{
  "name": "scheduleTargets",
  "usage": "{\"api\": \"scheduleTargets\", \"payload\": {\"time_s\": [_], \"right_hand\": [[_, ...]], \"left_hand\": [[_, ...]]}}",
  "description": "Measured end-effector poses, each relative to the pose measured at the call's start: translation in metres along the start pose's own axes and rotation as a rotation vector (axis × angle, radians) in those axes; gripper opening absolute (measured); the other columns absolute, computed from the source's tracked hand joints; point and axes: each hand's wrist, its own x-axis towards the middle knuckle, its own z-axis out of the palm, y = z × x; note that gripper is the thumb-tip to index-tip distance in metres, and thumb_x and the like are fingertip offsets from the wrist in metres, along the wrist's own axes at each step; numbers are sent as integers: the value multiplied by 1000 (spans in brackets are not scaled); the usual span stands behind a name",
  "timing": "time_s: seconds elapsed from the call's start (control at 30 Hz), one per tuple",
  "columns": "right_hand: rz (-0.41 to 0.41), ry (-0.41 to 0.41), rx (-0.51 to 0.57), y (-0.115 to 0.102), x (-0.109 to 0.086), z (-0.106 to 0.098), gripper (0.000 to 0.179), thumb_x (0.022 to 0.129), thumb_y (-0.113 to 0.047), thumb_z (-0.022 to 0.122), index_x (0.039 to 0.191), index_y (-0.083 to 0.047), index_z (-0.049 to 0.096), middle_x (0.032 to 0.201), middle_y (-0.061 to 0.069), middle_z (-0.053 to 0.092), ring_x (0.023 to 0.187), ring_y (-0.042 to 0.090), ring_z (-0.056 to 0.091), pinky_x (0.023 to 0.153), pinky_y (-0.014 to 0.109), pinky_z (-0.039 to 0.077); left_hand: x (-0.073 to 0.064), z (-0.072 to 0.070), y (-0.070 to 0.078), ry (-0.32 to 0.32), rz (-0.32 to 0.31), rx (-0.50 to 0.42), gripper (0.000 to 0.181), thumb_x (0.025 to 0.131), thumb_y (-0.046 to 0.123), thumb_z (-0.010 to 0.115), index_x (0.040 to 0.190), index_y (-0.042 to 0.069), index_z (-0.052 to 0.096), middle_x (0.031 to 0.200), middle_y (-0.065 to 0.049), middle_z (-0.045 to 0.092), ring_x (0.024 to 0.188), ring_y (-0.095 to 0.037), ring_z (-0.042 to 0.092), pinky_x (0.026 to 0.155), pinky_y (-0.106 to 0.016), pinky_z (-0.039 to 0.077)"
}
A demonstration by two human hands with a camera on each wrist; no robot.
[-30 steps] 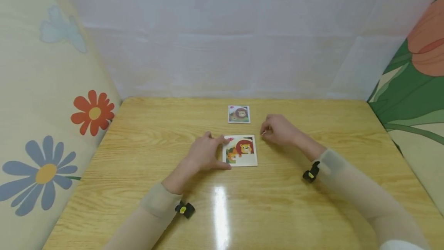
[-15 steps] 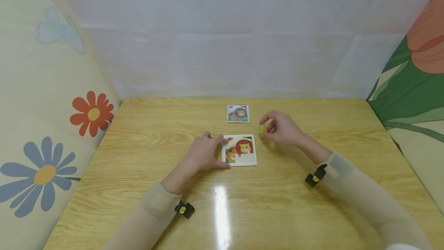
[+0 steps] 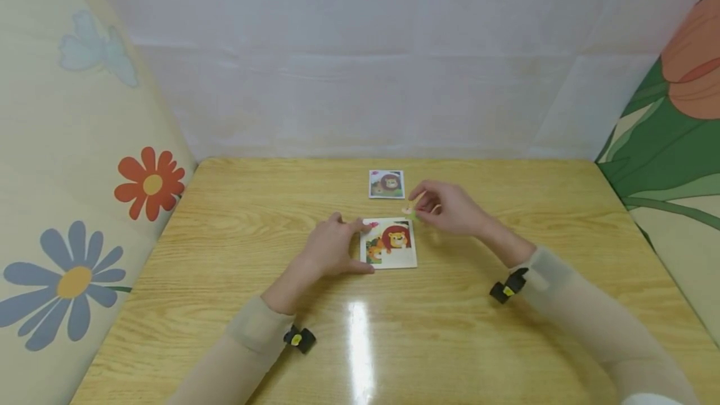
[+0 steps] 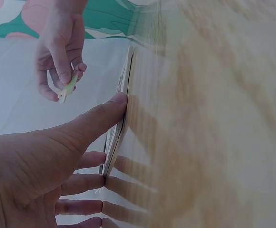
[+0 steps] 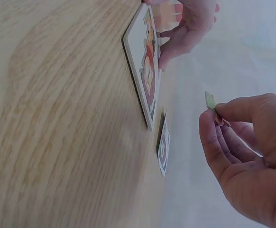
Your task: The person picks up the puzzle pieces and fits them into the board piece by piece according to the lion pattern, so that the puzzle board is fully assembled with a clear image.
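A square puzzle board [image 3: 400, 259] lies on the table, its picture of a lion and a cub partly filled in and its lower right bare white. My left hand [image 3: 332, 245] steadies it from the left with spread fingers, thumb along the near edge and index finger at the upper left corner. Just above the board's far right corner, my right hand [image 3: 452, 208] pinches a small puzzle piece [image 3: 408, 211] between thumb and index finger. Green shows on that puzzle piece [image 5: 210, 100] in the right wrist view, where it is raised off the table.
A smaller card [image 3: 386, 184] with the same lion picture lies beyond the board. The wooden table [image 3: 253, 205] ends at a white cloth backdrop [image 3: 360, 105]. Flower-printed panels [image 3: 112, 124] stand at both sides.
The right hand has lifted the puzzle piece from beside the board, turned it, and moved left to the board's far right corner. The left hand and board stay in place.
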Motion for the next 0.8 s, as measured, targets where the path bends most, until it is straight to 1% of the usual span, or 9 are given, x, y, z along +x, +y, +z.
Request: {"api": "scheduleTargets", "payload": {"time_s": [0.17,0.27,0.43,0.63,0.8], "right_hand": [[8,-58,-16,-4,3,9,15,95,-2,75,110,-4,72,98,9,78,89,18,73,79,28,63],[24,-106,-9,-5,5,16,14,94,-3,76,108,-5,74,98,7,78,89,15,73,81,26,62],[48,-171,-5,-8,6,30,15,94,-5,76,109,-7,75,100,5,78,90,12,72,82,23,62],[29,-203,-13,-11,5,42,14,94,-5,76,108,-6,78,98,5,79,88,10,72,80,22,61],[36,-208,-17,-13,4,51,14,94,-6,76,108,-5,79,100,6,79,88,8,72,80,19,60]], "left_hand": [[0,0,0,8,6,5,89,69,65,93,140,19,67,118,-17,76,107,-37,64,86,-50,59],[0,0,0,10,10,7,88,69,65,93,140,19,67,117,-17,77,105,-35,63,84,-49,59],[0,1,0,4,7,2,87,71,64,93,141,20,67,118,-16,77,107,-36,64,86,-49,59],[0,0,-1,4,10,-2,87,71,65,92,141,20,67,121,-15,78,109,-35,63,86,-49,58],[-1,0,-1,10,17,0,88,71,65,92,141,19,67,120,-16,79,108,-35,63,85,-48,58]]}}
